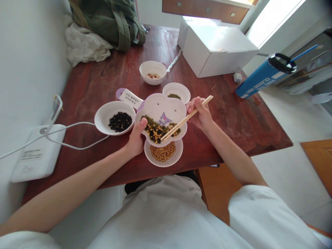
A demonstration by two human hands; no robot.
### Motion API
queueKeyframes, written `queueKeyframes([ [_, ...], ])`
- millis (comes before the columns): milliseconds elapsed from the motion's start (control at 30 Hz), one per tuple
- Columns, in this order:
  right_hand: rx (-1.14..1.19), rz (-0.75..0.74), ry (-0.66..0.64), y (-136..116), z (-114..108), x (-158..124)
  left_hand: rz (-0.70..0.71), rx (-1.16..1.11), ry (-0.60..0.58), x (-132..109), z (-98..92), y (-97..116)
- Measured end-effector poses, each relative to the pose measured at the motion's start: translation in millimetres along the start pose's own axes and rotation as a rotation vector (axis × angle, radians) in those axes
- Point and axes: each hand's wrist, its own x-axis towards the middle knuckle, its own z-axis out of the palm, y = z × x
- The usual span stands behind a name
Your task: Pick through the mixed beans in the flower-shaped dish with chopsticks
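Over the cartoon-printed plate (162,105), the right hand (199,113) pinches wooden chopsticks (185,119) near their upper end, tips down at the mixed beans (155,129), while the left hand (135,138) grips the plate's rim; the hands are apart, with the plate between them. That firm rim hold suits steady picking. Beside the plate sit a bowl of black beans (102,119), a bowl of soybeans (163,162) and a bowl of green beans (176,91).
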Motion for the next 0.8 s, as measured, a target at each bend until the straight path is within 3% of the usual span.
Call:
queueKeyframes([
  [333, -0.012, 0.014, 0.001, 1, 2, 0, 0.008, 0.123, -0.034, -1, -2.1, 1],
  [567, -0.011, 0.021, -0.011, 2, 1, 0, 0.037, 0.210, -0.023, -2, -13.2, -2],
  [800, -0.038, 0.034, 0.003, 2, 1, -2, 0.043, 0.137, 0.040, -3, -7.2, -1],
])
